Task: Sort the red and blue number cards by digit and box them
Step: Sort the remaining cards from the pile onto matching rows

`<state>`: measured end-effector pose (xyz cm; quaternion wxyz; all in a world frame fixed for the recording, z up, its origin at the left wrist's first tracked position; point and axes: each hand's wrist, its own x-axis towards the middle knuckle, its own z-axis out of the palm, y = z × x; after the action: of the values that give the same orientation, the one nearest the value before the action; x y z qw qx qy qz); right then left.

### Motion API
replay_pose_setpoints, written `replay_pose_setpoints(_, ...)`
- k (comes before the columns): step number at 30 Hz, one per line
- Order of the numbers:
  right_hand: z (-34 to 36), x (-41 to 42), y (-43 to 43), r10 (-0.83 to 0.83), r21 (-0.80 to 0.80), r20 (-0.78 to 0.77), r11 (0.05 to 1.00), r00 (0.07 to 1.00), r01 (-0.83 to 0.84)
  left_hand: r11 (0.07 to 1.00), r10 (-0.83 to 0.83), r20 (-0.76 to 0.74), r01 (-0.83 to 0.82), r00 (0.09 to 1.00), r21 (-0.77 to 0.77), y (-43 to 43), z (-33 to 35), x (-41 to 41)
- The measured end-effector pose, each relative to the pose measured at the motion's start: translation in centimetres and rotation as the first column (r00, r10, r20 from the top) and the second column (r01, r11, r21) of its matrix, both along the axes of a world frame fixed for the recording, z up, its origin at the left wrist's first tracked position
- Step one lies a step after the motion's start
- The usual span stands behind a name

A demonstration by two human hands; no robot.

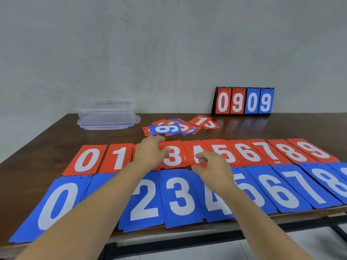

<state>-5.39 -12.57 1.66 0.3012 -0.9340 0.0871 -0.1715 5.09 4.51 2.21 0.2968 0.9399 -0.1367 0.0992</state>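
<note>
Table [47, 143], right hand [212, 166] pinching red 4 card [191, 147]

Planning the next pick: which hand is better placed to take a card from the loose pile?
Probably left hand: it lies before the loose pile; the right hand sits farther back, fingers curled at the red 4 card.

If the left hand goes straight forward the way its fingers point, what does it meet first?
Probably the blue 6 card on the loose pile, just beyond the left hand; depth is unclear.
</note>
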Motion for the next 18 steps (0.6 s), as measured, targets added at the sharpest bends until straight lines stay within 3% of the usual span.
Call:
replay_pose_setpoints(9,1.0,6.7,-6.1,-0.009,-0.106,-0.097,0.994,0.995,-0.002,0.996,0.077,-0.028,-0.076,0.997,0.053,-0.9,0.1,4.0)
replay_pose_setpoints(13,1.5,11.3,-8.6,0.003,-0.223,-0.168,0.974,0.986,-0.041,0.979,0.118,-0.006,-0.115,0.993,0.167,-2.3,0.3,6.5)
replay_pose_setpoints(18,1.2,17.7,-9.1,0.126,-0.396,-0.265,0.890,0.956,-0.228,0.930,0.112,-0.001,-0.104,0.994,0.354,-4.0,-0.6,9.9)
